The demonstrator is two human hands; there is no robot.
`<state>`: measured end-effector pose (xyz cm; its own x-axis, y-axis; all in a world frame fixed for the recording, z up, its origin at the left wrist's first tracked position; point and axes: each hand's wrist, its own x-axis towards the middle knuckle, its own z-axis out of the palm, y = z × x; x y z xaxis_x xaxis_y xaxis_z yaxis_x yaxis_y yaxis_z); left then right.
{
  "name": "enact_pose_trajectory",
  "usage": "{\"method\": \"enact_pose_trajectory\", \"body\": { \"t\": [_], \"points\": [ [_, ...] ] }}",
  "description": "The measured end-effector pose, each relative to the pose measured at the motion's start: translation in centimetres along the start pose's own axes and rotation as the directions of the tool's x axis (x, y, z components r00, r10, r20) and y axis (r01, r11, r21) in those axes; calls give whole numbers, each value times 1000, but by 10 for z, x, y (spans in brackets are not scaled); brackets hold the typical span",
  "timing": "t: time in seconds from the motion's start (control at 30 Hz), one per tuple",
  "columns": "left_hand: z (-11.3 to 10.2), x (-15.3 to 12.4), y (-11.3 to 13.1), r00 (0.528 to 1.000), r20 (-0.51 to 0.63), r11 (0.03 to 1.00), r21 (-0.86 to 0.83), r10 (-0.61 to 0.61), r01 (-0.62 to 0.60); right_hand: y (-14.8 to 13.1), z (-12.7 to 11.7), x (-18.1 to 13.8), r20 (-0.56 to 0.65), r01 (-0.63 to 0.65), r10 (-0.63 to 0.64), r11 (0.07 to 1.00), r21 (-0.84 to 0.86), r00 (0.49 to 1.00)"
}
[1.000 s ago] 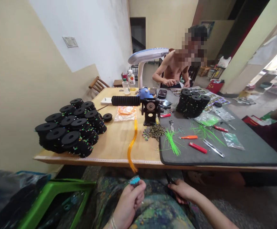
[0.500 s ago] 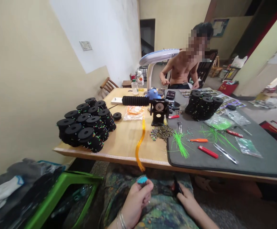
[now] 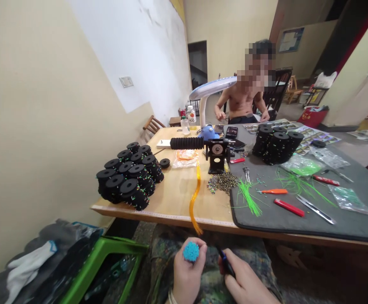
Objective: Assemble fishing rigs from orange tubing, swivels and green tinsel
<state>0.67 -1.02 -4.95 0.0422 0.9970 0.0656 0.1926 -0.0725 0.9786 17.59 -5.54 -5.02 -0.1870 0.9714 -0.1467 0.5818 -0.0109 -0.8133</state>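
Observation:
Above my lap, my left hand point(image 3: 188, 268) is closed around a tight bundle of thin blue strands point(image 3: 190, 251). The bundle's round end points up toward me. To its right, my right hand point(image 3: 237, 274) grips a black and blue handled tool point(image 3: 226, 262); its working end is too dark and blurred to name. The two hands are apart. Just beyond my left hand, a hank of orange strands point(image 3: 195, 202) hangs its loose end over the table's front edge. Green strands point(image 3: 249, 197) lie on the grey mat point(image 3: 266, 221).
Stacked black foam spools point(image 3: 128, 185) stand at the table's left. A black winding device point(image 3: 218, 158) carries a row of spools. Small metal beads point(image 3: 223, 182), a red lighter point(image 3: 289, 207) and tweezers point(image 3: 316, 210) lie around. A person point(image 3: 242, 103) sits across, behind a lamp point(image 3: 207, 131).
My left hand has tilted the blue bundle's end more toward me. My right hand has moved left, closer to it, with the dark tool. The camera view has shifted.

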Motion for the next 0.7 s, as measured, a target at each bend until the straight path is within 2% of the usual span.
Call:
{"method": "enact_pose_trajectory", "body": {
  "t": [0.17, 0.37, 0.5, 0.7],
  "points": [
    [-3, -3, 0, 983, -24, 973, 149, 184, -179, -15, 2, 2, 65, -1, -3, 998, 61, 998],
    [-4, -2, 1, 947, -51, 923, 248, 317, -295, -19, 5, 3, 51, -15, 10, 995, 96, 999],
    [-4, -1, -2, 936, -33, 905, 269, 350, -328, -24, 3, 4, 40, -7, 2, 990, 138, 999],
    [-3, -1, -3, 940, -57, 923, 215, 337, -318, -24, 4, 5, 37, -31, 25, 988, 151, 999]
  ]
}}
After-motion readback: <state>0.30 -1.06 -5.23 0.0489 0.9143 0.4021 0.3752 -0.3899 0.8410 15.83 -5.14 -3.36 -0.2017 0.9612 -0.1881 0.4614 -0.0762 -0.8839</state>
